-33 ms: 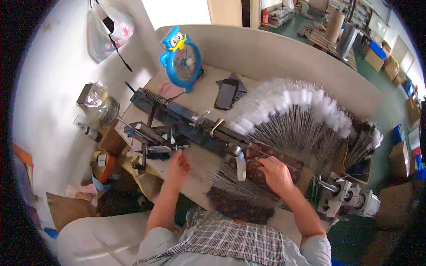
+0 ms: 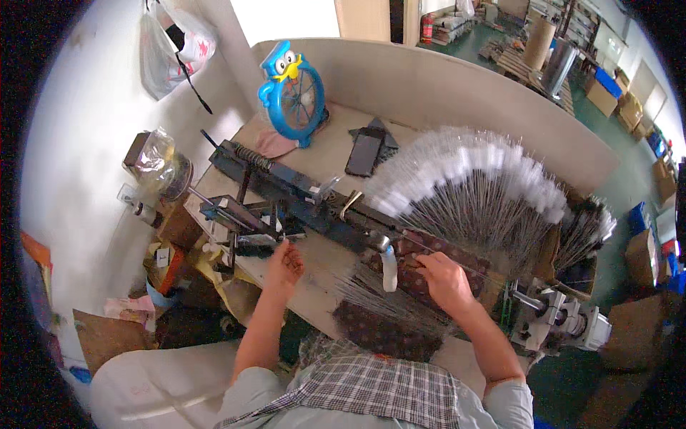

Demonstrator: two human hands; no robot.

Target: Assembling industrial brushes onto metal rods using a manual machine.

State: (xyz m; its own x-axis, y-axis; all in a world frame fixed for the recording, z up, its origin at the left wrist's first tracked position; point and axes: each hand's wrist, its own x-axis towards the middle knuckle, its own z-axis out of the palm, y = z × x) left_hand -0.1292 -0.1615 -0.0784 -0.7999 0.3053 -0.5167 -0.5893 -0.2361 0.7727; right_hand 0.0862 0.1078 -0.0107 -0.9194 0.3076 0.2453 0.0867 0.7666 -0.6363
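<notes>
My left hand [image 2: 286,263] is closed, its fingertips up against a small metal end on the lower arm of a long black machine [image 2: 300,207]. Whatever it grips is too small to make out. My right hand [image 2: 446,280] has its fingers pinched together beside a thin wire [image 2: 468,270] that runs toward the machine's right end; what lies in the pinch is hidden. Between the hands, a handle wrapped in white [image 2: 389,273] hangs from the machine. Several loose wires [image 2: 375,297] lie on dark dotted cloth [image 2: 386,332] close to my body.
Behind my right hand, a large fan of wire brushes with white bristles [image 2: 464,175] covers the table. A motor-like unit [image 2: 561,322] with a shaft stands at the right end. At the back are a blue duck-shaped fan [image 2: 306,136] and a dark phone [image 2: 364,154].
</notes>
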